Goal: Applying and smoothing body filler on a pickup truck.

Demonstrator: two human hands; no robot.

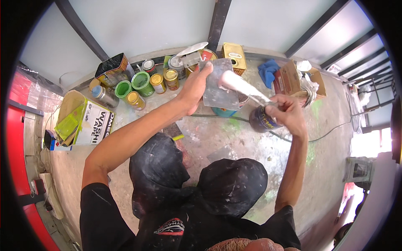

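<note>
– How are things held?
– The plate [221,99] is pinched by the left hand [196,88]; a white-coated tool [243,88] is clasped by the right hand [287,113], across the plate's right edge.
– The risk?
– Paste could be spilled if the plate is tipped.

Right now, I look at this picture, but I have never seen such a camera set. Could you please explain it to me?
There is no machine: a person works with two bare hands. The picture comes from a wide camera on the head, looking down, so straight edges bend near its rim. The left hand holds a flat sheet. The right hand holds a pale, blurred tool that overlaps the sheet in view. On the floor stand a green can and a cardboard box, with a blue cloth beside the box.
</note>
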